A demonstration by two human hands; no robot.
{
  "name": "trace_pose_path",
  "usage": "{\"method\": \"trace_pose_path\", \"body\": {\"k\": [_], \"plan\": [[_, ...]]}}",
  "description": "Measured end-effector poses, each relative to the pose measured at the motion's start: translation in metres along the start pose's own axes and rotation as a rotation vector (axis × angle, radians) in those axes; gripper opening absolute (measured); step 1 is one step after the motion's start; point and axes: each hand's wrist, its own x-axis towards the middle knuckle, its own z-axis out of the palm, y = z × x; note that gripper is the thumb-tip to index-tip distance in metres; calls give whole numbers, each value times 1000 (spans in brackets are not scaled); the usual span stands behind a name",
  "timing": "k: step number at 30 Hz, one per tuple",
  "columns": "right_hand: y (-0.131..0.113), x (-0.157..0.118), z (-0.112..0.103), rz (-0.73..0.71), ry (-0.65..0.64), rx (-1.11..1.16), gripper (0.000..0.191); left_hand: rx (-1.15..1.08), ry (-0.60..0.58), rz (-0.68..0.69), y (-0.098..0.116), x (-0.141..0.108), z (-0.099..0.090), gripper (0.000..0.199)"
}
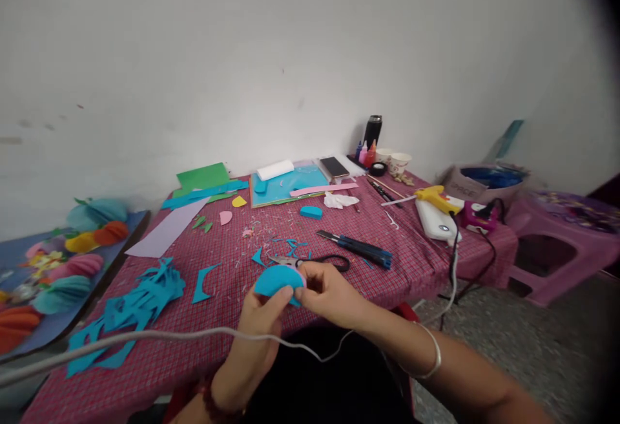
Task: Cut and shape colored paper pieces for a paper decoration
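A blue half-round piece of paper [277,280] is held over the table's near edge, with a trace of pink at its right end. My left hand [264,311] grips it from below, thumb across its face. At its right end, the fingers of my right hand [327,291] are pinched on the same paper. Just behind my hands lie scissors with black handles [338,260], their blades partly among blue scraps [258,256]. A dark blue utility knife [358,249] rests farther right. Another blue half-round stack [310,212] lies beyond.
Blue offcuts [159,295] heap at the left on the checked tablecloth [213,317]. A yellow glue gun [436,200] lies on a white power bank [438,220] at the right. A white cable [194,334] crosses in front. Paper cups [400,163] and a black flask [372,131] stand at the back.
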Motion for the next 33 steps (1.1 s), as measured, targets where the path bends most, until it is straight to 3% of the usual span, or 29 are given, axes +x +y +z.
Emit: {"method": "trace_pose_path", "body": {"k": [5,7,9,11,16,21,24,28,33], "plan": [[-5,1,-12,-70,-44,-244,16,-120,90,-66,14,1,3,18],[-4,-1,-28,-116,-21,-480,13,-174,160,-33,21,2,2,22],[2,-3,-44,-144,31,-819,24,-211,222,5,27,5,1,25],[11,-5,-57,-121,-1,-1023,29,-234,244,32,32,9,0,27],[21,-7,-67,-78,-37,-1174,37,-302,275,46,39,20,1,26],[15,-5,-70,-19,-68,-1400,42,-374,262,59,43,22,8,24],[9,2,-73,-1,-149,-1523,49,-430,265,89,43,20,10,23],[1,17,-87,43,-252,-1368,54,-530,345,112,41,16,5,24],[4,12,-84,185,-185,-494,54,-585,408,112,39,14,-5,23]]}}
